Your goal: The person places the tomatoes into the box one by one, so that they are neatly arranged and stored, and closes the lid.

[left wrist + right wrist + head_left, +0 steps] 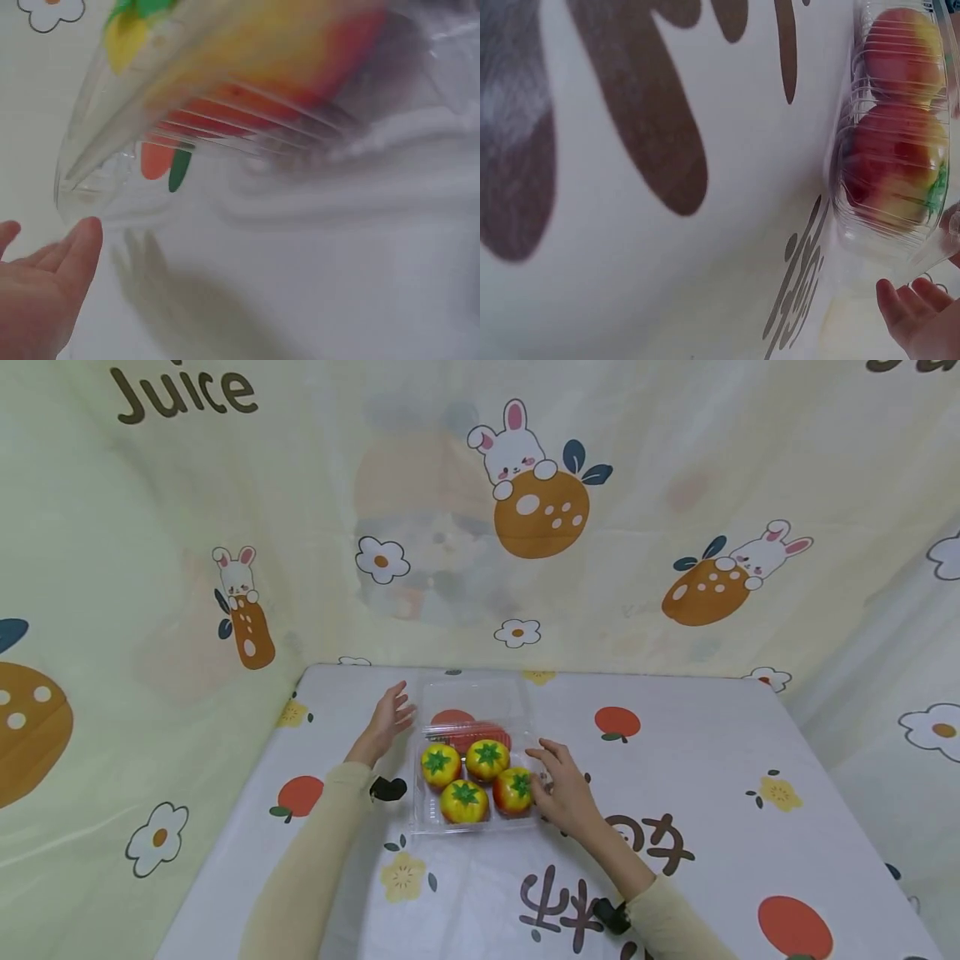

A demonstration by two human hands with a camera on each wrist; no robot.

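Note:
A clear plastic clamshell box stands on the table with its clear lid folded back. Inside sit several yellow-and-red toy fruits with green leafy tops, among them a front fruit and a right-hand fruit. My left hand is beside the far left of the box, fingers extended and holding nothing. At the right side, my right hand has its thumb close to the right-hand fruit and its fingers spread by the box's corner. The right wrist view shows these fingers right at the plastic edge.
A white tablecloth printed with fruit, flowers and dark lettering covers the table. Behind it hangs a pale curtain with rabbit and fruit prints, also along both sides. Dark wrist devices, such as the left one, sit at both cuffs.

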